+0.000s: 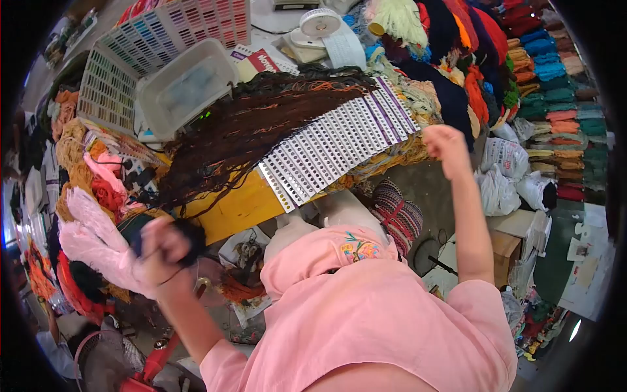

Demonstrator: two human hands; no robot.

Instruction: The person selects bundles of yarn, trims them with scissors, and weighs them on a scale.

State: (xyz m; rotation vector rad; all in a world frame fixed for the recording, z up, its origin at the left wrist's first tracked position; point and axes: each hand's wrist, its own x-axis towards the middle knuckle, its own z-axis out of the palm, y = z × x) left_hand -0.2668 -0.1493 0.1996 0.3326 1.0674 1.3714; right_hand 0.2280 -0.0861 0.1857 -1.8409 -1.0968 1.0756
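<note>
My left hand is raised at the left, blurred by motion, beside a pale pink yarn bundle and dark yarn; what its fingers do is smeared. On the right, my right hand hangs above the table's right edge with its fingers curled in; anything inside them is too small to make out. Between the hands, overlapping white cards with rows of holes lie across the yellow table. Long dark brown threads spread from the cards toward the left.
Behind the threads stand a clear plastic bin and a thread colour chart. A white round device is at the back. Coloured yarn piles fill the upper right, with white plastic bags below. A red-framed fan stands lower left.
</note>
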